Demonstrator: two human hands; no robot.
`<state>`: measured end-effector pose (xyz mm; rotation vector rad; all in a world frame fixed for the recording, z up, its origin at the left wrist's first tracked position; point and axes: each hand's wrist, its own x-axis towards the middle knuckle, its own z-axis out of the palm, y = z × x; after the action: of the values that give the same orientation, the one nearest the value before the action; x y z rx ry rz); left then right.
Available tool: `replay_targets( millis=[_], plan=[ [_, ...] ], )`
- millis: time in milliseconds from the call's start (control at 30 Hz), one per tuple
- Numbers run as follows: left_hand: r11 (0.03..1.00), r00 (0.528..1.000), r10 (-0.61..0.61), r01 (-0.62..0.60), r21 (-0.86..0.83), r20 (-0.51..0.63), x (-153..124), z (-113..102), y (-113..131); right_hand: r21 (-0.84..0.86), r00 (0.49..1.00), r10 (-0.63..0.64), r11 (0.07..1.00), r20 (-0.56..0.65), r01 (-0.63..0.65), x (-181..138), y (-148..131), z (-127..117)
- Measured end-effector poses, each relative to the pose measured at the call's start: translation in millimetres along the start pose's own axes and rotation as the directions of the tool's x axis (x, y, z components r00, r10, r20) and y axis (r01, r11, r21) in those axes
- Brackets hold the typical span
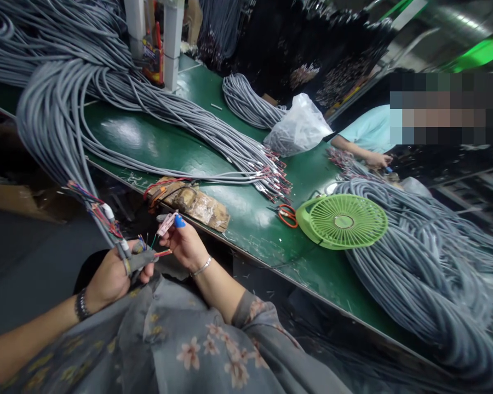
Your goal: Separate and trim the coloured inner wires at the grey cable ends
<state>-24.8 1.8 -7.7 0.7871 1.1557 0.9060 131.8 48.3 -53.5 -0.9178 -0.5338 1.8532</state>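
Observation:
My left hand [110,273] is closed around the end of a grey cable [137,262], its fingers partly covered with grey wrapping. Thin coloured wires [163,253] stick out of that end to the right. Close beside it, my right hand [185,247] grips a small pale pink hand tool [167,224], whose exact kind I cannot make out. A blue cover [179,220] sits on one digit of this hand. A green wire runs just below the tool. More grey cables with bared red and blue wire ends [102,214] hang down past my left hand.
On the green table [123,131] lie long grey cable bundles [189,120], a taped wooden block [201,205], orange-handled scissors [287,215] and a green fan [343,221]. A plastic bag [299,128] stands farther back. Across the table, a co-worker's hand [378,160] is near more cables.

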Motion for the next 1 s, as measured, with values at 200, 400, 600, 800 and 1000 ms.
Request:
replay_targets(
  millis=[200, 400, 600, 800, 1000],
  plan=[
    [1.0, 0.999, 0.0, -0.001, -0.008, -0.041, 7, 3, -1, 0.019, 0.999, -0.014, 1.0, -0.031, 0.014, -3, 0, 3],
    [1.0, 0.999, 0.012, -0.011, 0.025, -0.044, 9, 6, 0, 0.016, 0.999, -0.008, 1.0, -0.039, 0.009, -2, -2, 3],
    [0.999, 0.999, -0.012, 0.013, 0.035, -0.033, 9, 5, -2, 0.035, 0.999, -0.018, 0.999, -0.041, 0.019, 1, 1, 2],
    [1.0, 0.999, 0.011, -0.011, 0.018, -0.032, 8, 0, -6, 0.057, 0.998, 0.057, 0.997, -0.025, -0.055, 1, 1, 2],
    [0.996, 0.998, 0.06, -0.058, 0.07, -0.026, 2, -9, -13, -0.103, 0.979, 0.162, 0.983, 0.126, -0.149, -7, 0, -10]
  ],
)
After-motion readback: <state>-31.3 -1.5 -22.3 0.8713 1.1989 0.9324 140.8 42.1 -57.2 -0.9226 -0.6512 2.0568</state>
